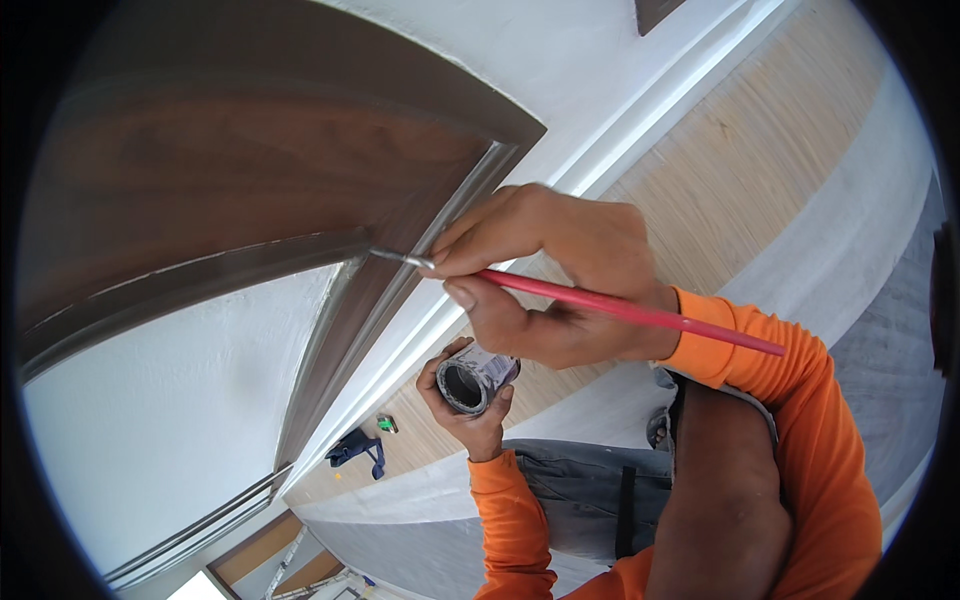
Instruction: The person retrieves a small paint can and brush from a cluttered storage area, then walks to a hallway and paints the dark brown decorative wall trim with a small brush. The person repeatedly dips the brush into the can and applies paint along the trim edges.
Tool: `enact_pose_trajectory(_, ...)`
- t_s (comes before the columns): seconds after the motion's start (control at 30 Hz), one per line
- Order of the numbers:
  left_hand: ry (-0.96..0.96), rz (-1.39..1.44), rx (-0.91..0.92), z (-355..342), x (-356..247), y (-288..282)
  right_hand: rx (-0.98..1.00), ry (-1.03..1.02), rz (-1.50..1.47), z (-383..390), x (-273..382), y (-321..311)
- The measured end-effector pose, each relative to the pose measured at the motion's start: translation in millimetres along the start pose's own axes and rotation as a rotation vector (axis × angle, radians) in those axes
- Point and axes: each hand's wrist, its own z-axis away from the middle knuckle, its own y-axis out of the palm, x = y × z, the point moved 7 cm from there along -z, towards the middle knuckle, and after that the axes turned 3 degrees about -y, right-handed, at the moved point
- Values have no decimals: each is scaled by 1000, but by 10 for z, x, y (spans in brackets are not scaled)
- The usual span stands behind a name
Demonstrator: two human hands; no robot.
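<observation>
My right hand [570, 265] pinches a thin paintbrush [620, 305] with a red handle and a metal ferrule. Its bristle tip meets or nearly meets the dark brown wooden frame [390, 225], close to the corner where the curved moulding [200, 270] joins the upright piece. Lower down, my left hand [468, 415] is wrapped round a small open paint can [478, 378]. The can is tilted toward me, and dark paint coats its rim and inside. Both forearms wear orange sleeves.
White wall [180, 360] borders the brown frame, with a white baseboard [660, 110] along the wood-look floor [760, 150]. A dark blue strapped item [355, 455] and a small green-and-black object [387, 424] lie on the floor. A ladder [290, 560] stands farther off. My bent leg [715, 490] is close below.
</observation>
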Motion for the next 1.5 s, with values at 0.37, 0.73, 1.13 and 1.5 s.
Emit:
enact_pose_trajectory(0.37,1,16,10,9,-52,-13,38,17,-3,26,-10,-27)
enact_pose_trajectory(0.73,8,13,0,4,-33,-85,134,64,63,65,-183,43)
enact_pose_trajectory(1.13,-5,9,-10,28,-5,-123,101,23,154,69,-292,59)
enact_pose_trajectory(1.5,-3,26,8,11,-1,-107,211,-129,242,-89,-114,69)
